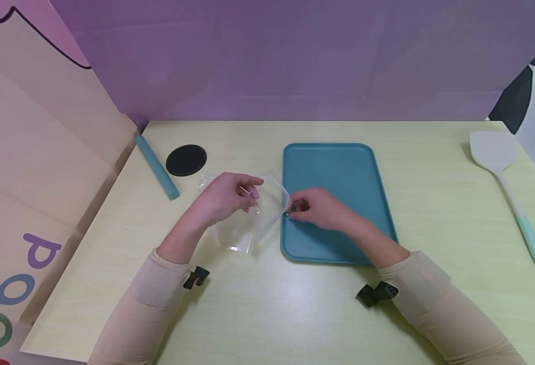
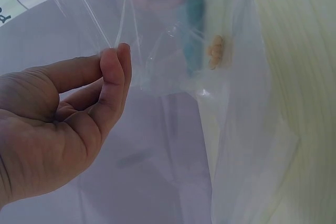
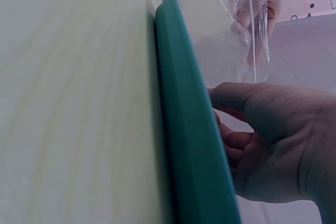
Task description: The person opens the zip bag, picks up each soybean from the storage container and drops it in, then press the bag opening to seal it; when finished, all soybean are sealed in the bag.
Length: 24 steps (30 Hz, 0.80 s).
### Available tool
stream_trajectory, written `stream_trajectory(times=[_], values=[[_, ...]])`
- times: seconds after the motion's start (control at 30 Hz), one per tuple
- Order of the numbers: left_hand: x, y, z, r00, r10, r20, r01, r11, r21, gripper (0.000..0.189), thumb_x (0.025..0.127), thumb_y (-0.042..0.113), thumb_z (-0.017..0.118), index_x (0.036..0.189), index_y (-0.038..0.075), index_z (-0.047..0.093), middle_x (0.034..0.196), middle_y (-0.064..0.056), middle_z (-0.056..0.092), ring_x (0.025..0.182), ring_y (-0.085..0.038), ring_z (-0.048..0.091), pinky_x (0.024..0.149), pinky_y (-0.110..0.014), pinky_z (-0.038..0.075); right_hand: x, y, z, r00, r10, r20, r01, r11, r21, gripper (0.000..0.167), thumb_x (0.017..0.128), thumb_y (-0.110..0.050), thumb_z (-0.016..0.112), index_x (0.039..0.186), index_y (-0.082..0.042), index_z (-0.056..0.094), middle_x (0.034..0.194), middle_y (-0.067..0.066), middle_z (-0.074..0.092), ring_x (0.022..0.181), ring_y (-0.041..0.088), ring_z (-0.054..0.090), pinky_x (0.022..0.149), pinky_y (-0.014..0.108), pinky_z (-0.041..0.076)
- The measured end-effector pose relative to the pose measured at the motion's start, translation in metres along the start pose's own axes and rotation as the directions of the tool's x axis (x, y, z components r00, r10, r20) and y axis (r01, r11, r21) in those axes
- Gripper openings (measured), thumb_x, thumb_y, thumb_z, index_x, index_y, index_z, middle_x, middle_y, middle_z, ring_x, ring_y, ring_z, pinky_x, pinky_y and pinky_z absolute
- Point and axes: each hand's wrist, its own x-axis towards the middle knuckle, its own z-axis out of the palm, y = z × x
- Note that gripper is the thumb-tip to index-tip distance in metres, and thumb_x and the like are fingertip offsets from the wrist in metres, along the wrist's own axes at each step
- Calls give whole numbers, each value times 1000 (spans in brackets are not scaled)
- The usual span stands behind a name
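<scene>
My left hand (image 1: 231, 197) pinches the film of a clear plastic bag (image 1: 235, 235) between thumb and fingers, left of the blue tray (image 1: 331, 167). In the left wrist view a small clump of tan, rounded pieces (image 2: 216, 52) shows through the film. My right hand (image 1: 322, 209) is over the tray's left rim, thumb and fingers curled together around a small dark-and-gold piece (image 1: 288, 213); I cannot tell its kind. One corner of the bag reaches these fingertips. In the right wrist view the tray's rim (image 3: 191, 124) partly hides the right fingertips.
A black round coaster (image 1: 186, 160) and a blue-grey stick (image 1: 157, 167) lie at the back left. At the far right lies a spatula (image 1: 506, 175) with a white blade and mint handle. A purple wall (image 1: 295, 61) rises behind the table.
</scene>
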Motion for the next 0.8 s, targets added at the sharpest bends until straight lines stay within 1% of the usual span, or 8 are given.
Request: stream_trajectory(times=[0.3, 0.47, 0.57, 0.8], values=[[0, 0, 0, 1000, 2, 2, -2, 1000, 5, 44, 94, -4, 65, 138, 4, 62, 100, -11, 66, 97, -34, 66, 89, -46, 57, 1, 3, 2, 999, -26, 24, 26, 1000, 2, 5, 89, -13, 79, 92, -12, 76, 72, -2, 59, 71, 17, 53, 66, 32, 46], [1, 0, 0, 1000, 2, 4, -2, 1000, 0, 44, 94, -5, 65, 138, 4, 61, 100, -11, 66, 97, -35, 66, 89, -47, 57, 0, 2, 2, 999, -41, 33, 42, 999, -12, 4, 88, -15, 80, 89, -14, 76, 75, -3, 60, 73, 16, 54, 67, 32, 47], [1, 0, 0, 1000, 3, 6, -3, 1000, -1, 44, 94, -6, 64, 138, 3, 61, 99, -11, 65, 97, -35, 66, 89, -47, 57, -1, 0, 2, 999, -35, 38, 35, 999, -12, 4, 88, -15, 80, 87, -16, 76, 77, -3, 60, 74, 17, 54, 68, 32, 47], [2, -1, 1, 1000, 3, 9, -3, 1000, -2, 45, 94, -6, 64, 138, 3, 61, 99, -11, 65, 95, -33, 67, 89, -46, 57, -2, -1, 2, 998, -42, 50, 43, 999, -12, 4, 88, -15, 80, 90, -14, 76, 79, -1, 59, 75, 17, 53, 68, 32, 47]])
